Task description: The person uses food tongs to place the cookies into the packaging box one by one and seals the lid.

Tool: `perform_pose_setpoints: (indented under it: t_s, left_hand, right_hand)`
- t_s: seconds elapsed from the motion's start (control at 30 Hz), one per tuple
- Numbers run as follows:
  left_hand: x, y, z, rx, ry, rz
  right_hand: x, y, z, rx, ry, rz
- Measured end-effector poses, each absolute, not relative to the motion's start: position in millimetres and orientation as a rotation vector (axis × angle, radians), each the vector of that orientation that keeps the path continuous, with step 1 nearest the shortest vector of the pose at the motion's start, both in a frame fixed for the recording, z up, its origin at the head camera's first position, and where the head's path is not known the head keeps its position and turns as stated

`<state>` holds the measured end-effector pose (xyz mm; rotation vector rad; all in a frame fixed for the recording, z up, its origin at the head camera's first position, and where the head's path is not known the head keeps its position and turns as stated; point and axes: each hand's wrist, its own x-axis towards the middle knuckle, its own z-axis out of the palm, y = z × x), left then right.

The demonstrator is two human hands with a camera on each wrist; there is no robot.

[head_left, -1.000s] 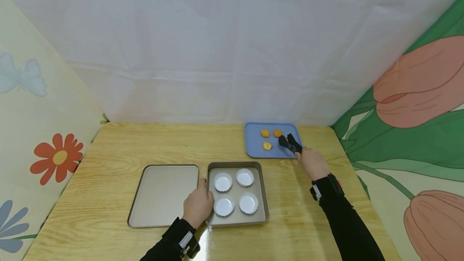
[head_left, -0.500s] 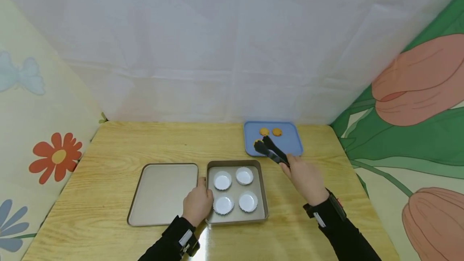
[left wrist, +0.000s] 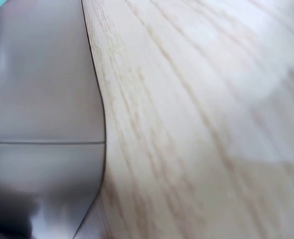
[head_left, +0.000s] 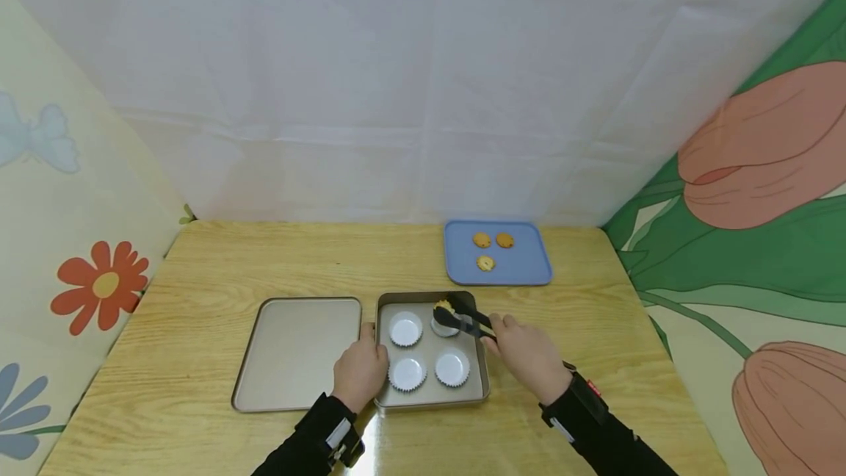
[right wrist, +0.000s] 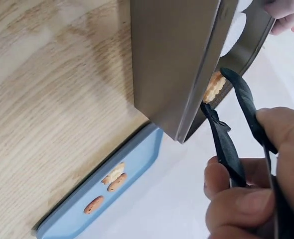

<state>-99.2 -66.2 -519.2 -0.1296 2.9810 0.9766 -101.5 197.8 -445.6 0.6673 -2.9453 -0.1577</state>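
Note:
My right hand (head_left: 525, 355) grips black tongs (right wrist: 229, 149), whose tips hold a golden cookie (right wrist: 215, 87). In the head view the tongs reach over the back right paper cup (head_left: 444, 327) in the deep metal baking pan (head_left: 432, 406). White fluted cups also sit at the pan's back left (head_left: 405, 329), front left (head_left: 407, 373) and front right (head_left: 452, 367). My left hand (head_left: 360, 369) grips the pan's left rim, thumb along the edge. The left wrist view shows the pan's outer wall (left wrist: 42, 74) but mostly wood beside it.
A blue tray (head_left: 532, 267) at the back right carries three cookies (head_left: 485, 263). Left of the pan lies a flat metal lid or sheet (head_left: 300, 355) on the wooden table (head_left: 198, 314). A white cloth (head_left: 317, 94) hangs behind the table.
The tongs have moved from the blue tray leftward and toward me, over the pan, with a cookie in their tips. My left hand has stayed on the pan's rim.

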Motion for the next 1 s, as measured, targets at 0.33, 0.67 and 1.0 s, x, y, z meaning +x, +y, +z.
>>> perform_pose_setpoints:
  t_s: [0.33,0.67,1.0]
  left_hand:
    - [-99.3,-65.6,-519.7,-0.138,2.972,0.971]
    - [-99.2,-66.0,-518.7,-0.135,2.970,0.976]
    - [-98.0,-65.9,-515.0,-0.120,2.979,0.995]
  right_hand:
    - [-99.5,197.2,-452.1,0.688,-2.886,-0.245]
    - [-98.1,195.3,-449.9,0.684,-2.844,-0.288]
    - [-97.6,196.0,-450.3,0.668,-2.874,-0.245]
